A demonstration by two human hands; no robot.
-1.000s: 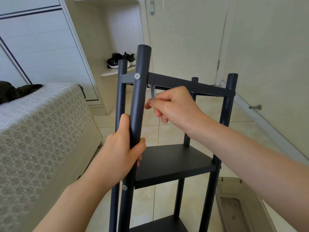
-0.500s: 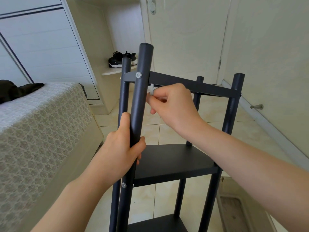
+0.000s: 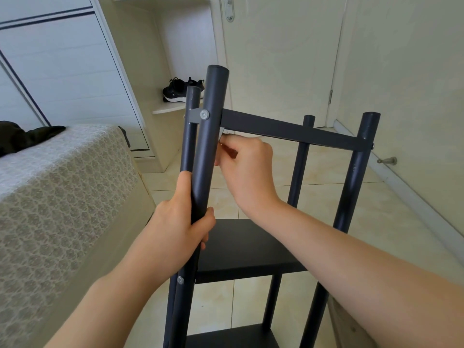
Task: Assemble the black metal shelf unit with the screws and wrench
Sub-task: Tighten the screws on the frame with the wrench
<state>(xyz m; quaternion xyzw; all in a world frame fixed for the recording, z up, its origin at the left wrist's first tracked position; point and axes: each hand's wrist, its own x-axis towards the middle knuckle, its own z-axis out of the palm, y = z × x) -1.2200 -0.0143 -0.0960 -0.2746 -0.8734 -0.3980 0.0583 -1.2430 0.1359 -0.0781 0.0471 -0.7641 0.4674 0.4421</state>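
Right now my left hand [image 3: 180, 227] is wrapped around the near post [image 3: 208, 146] of the black shelf unit [image 3: 352, 184], thumb lying straight up along the left side of the tube and fingers curled round its right side, gripping it about midway between the top crossbar [image 3: 288, 131] and the middle shelf [image 3: 246, 249]. My right hand [image 3: 247, 169] is tucked in just under that crossbar, right beside the same post, with its fingers curled tight and pinching the wrench [image 3: 221, 135]; only a pale sliver of the tool shows above my knuckles, so I cannot tell how it sits on anything behind the post. A silver screw [image 3: 204, 115] is seated in the post where the crossbar's end bracket meets it, just above my right hand, and a second screw head [image 3: 180, 280] shows lower down, level with the middle shelf's front edge. The unit stands upright on the tiled floor [image 3: 326, 197], with a lower shelf [image 3: 233, 337] at the bottom of the view and a thinner rear post [image 3: 190, 126] close behind the one I hold. To my left is a bed [image 3: 62, 184] with a patterned cover and a dark cloth [image 3: 22, 136] on it; beyond the unit, black shoes [image 3: 180, 90] sit on a low ledge beside a closed door [image 3: 276, 59].
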